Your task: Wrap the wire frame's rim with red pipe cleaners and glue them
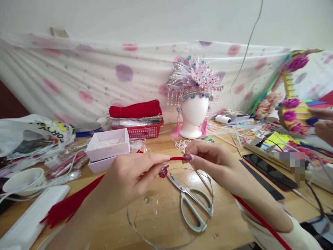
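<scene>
My left hand (132, 175) and my right hand (212, 158) meet over a wooden table (226, 222), both pinching a thin red fuzzy stem (177, 158) between fingertips. The left fingers also press a small red coil (163, 173) of it. A longer red stem (260, 218) runs under my right forearm toward the lower right. Directly below the hands lie pale green-handled scissors (194, 205) on a clear round plastic lid (156, 222).
A white mannequin head with a pink beaded headdress (194, 83) stands behind. Left of it are a red basket (143, 131) with red cloth and open pink boxes (108, 144). A black phone (269, 172) lies to the right. Another person's hand (324, 128) holds a yellow-purple ornament.
</scene>
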{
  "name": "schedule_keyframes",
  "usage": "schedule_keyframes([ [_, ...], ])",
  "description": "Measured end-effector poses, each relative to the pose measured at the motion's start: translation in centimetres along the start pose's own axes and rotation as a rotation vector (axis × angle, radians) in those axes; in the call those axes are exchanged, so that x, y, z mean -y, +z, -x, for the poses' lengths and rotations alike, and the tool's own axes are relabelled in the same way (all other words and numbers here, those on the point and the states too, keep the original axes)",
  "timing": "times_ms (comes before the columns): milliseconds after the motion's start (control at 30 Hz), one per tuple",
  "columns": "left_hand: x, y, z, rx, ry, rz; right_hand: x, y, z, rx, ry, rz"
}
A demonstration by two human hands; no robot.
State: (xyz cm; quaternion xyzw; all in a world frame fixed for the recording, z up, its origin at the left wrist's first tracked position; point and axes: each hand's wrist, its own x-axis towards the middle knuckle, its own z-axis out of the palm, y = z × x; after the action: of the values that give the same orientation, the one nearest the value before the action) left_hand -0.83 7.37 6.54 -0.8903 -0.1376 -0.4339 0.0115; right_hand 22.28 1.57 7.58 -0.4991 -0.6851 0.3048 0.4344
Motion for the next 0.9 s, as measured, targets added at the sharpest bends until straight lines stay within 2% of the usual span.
schedule_keyframes([
  [200, -0.3, 0.0, 0.3, 0.071, -0.229, 0.097, 0.3, -0.3, -0.5, 0.059, -0.014, -0.006],
  [467, -0.7, -0.5, -0.1, 0.126, -0.434, 0.305, -0.1, -0.6, -1.1, 0.141, 0.000, -0.088],
  [700, -1.0, -0.4, -0.3, 0.126, -0.496, 0.402, -0.3, -0.5, -1.4, 0.150, 0.064, -0.114],
  [900, -1.0, -0.6, -0.2, 0.138, -0.458, 0.352, 0.0, -0.4, -1.4, 0.133, 0.115, -0.088],
])
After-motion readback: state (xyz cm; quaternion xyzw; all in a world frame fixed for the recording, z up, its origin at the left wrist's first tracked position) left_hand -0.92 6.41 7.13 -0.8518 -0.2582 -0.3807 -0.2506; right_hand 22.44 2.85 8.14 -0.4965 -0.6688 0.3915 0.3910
